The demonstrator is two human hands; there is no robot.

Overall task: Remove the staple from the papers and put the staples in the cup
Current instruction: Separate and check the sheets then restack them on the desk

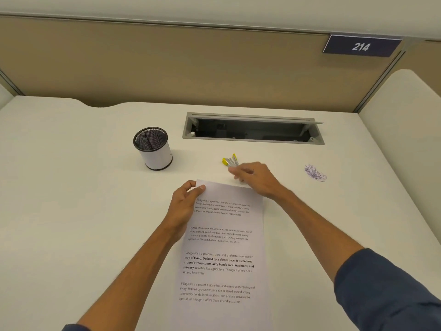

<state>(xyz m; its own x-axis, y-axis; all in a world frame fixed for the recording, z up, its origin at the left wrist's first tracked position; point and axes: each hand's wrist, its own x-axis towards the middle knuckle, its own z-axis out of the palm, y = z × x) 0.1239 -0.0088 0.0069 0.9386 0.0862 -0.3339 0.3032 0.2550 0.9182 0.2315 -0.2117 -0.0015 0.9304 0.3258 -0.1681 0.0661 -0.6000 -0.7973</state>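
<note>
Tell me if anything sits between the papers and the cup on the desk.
Nothing visible does. The cup stands up and to the left of the papers, with bare desk between them. The staple remover lies off to the right, beside the right hand.

Left of tabletop (59, 199): bare surface from near edge to far wall, open passage.
Cup (153, 148): stands upright left of centre, mouth unobstructed from above.
Staple remover (230, 161): lies between the papers (223, 247) and the cable tray (253, 129), just beside the right hand (255, 179).
Cable tray: open recess at far centre.
Partition (167, 68): closes the far side.
Right: ink scribble (315, 173), flat, no obstacle.
</note>
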